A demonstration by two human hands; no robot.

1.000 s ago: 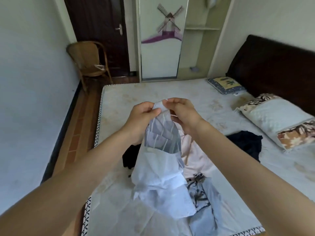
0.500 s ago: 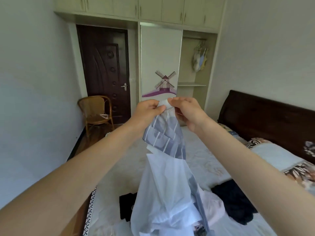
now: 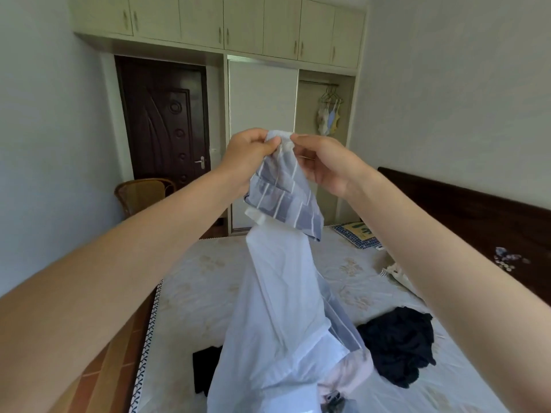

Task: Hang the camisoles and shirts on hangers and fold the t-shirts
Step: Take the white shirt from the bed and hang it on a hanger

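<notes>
A pale blue-white shirt [image 3: 277,308] with a grey striped upper part hangs in front of me over the bed. My left hand [image 3: 247,155] and my right hand [image 3: 323,162] both pinch its top edge, close together at chest height. A pink garment [image 3: 354,374] shows under the shirt's lower end. A dark garment [image 3: 399,344] lies crumpled on the mattress at the right, and another black piece [image 3: 205,368] lies at the left. Several camisoles on hangers [image 3: 329,114] hang in the open wardrobe.
The mattress [image 3: 208,278] fills the floor ahead, with a dark headboard [image 3: 465,210] on the right and a blue pillow [image 3: 359,234] at the far corner. A wicker chair [image 3: 143,193] stands by the dark door [image 3: 164,123]. Tiled floor runs along the bed's left side.
Both hands have lifted the shirt higher, so it now hangs nearly full length off the bed. My view has tilted up toward the wardrobe and upper cabinets.
</notes>
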